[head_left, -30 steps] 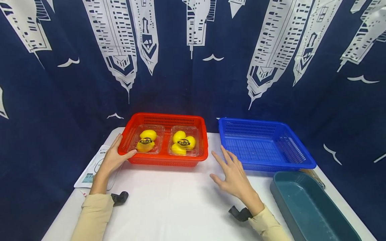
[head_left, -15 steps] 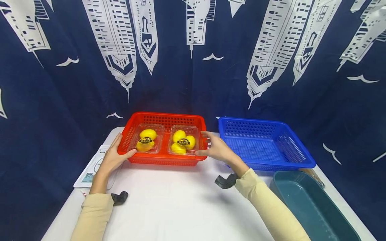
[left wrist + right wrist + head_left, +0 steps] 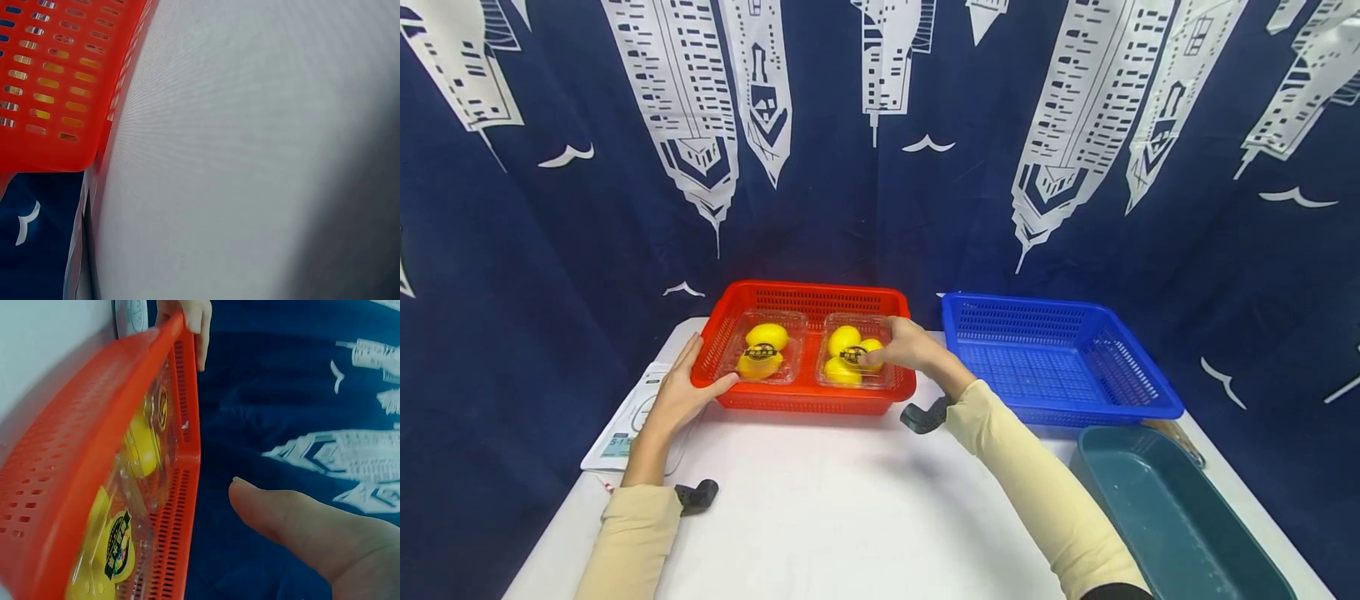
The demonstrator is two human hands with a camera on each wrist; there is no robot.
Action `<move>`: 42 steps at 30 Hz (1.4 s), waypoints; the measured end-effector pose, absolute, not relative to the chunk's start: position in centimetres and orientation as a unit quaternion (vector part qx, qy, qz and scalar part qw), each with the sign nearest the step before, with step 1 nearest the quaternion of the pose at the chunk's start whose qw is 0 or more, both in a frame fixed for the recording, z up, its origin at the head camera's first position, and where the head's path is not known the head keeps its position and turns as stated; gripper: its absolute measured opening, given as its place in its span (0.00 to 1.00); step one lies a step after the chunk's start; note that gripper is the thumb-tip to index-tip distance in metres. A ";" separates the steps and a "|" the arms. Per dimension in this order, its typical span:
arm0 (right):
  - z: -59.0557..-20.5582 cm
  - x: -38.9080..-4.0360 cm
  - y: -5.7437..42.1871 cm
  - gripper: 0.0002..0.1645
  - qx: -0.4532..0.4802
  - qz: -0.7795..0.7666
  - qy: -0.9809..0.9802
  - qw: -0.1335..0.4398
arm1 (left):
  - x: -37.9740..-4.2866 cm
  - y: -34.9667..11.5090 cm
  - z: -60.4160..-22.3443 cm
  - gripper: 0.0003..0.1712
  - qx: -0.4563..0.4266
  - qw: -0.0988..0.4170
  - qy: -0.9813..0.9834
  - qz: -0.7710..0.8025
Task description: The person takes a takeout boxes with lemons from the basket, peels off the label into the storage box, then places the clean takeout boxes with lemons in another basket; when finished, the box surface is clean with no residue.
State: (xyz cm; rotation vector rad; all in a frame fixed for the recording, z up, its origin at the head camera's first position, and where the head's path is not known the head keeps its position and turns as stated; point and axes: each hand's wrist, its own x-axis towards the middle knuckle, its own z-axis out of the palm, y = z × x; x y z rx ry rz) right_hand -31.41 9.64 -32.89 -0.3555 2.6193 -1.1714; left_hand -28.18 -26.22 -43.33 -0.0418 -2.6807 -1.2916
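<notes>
A red plastic basket (image 3: 820, 400) stands at the back of the white table. Inside it lie two clear plastic boxes of lemons, the left box (image 3: 765, 354) and the right box (image 3: 842, 352), both with dark labels. My left hand (image 3: 679, 400) holds the basket's front left corner, thumb on the front rim and fingers along the left side. My right hand (image 3: 913, 346) is over the right box with its thumb stretched out. Its other fingers are hidden in the head view. In the right wrist view the thumb (image 3: 294, 528) appears clear of the basket.
A blue plastic basket (image 3: 1030, 367) sits right of the red one. In front of it is a dark green tray (image 3: 1180, 517), with a tool's handle (image 3: 1180, 437) partly hidden behind. A white printed packet (image 3: 625, 425) lies left. Dark blue patterned cloth (image 3: 880, 208) hangs behind.
My right hand has moved left and away from the body, from in front of the blue basket to over the right lemon box. The left hand and the red basket have stayed put.
</notes>
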 end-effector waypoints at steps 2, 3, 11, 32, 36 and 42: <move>-33.0 -32.0 9.2 0.39 -0.118 -0.403 0.898 0.129 | -28.1 -26.3 -43.3 0.61 -0.011 0.078 -0.898 -0.432; -33.1 -32.3 9.0 0.37 -0.115 -0.405 0.897 0.132 | -28.0 -26.3 -43.3 0.61 -0.010 0.078 -0.899 -0.432; -33.9 -33.9 8.1 0.27 -0.085 -0.399 0.901 0.147 | -28.1 -26.1 -43.3 0.61 -0.013 0.079 -0.897 -0.434; -35.3 -36.4 7.3 0.29 -0.043 -0.426 0.886 0.176 | -28.3 -26.3 -43.5 0.60 -0.008 0.075 -0.898 -0.435; -35.7 -36.5 7.4 0.40 -0.034 -0.430 0.884 0.183 | -28.2 -26.2 -43.5 0.60 -0.006 0.073 -0.899 -0.432; -36.4 -36.6 7.4 0.50 -0.030 -0.427 0.885 0.184 | -28.2 -26.2 -43.5 0.61 -0.006 0.072 -0.900 -0.431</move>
